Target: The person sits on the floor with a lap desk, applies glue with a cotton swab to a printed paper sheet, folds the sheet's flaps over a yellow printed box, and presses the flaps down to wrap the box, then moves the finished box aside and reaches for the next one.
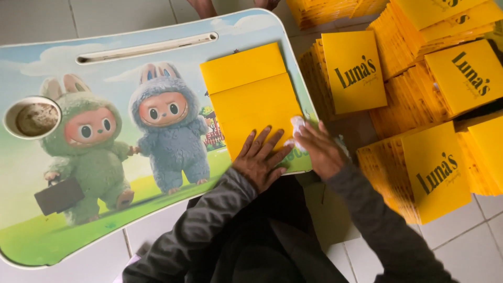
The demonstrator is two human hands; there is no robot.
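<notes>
A flat yellow paper packet (251,99) with a folded top flap lies on the right part of a small lap table (68,230) printed with two furry cartoon creatures. My left hand (260,159) presses flat on the packet's near edge, fingers spread. My right hand (318,149) holds a crumpled white cloth (296,126) against the packet's lower right corner. Both of my arms are in dark grey sleeves.
Stacks of yellow printed packets (435,173) cover the tiled floor to the right and far right. The table has a round cup hollow (32,117) at its left and a long slot (146,48) along its far edge. Another person's feet (201,6) show at the top.
</notes>
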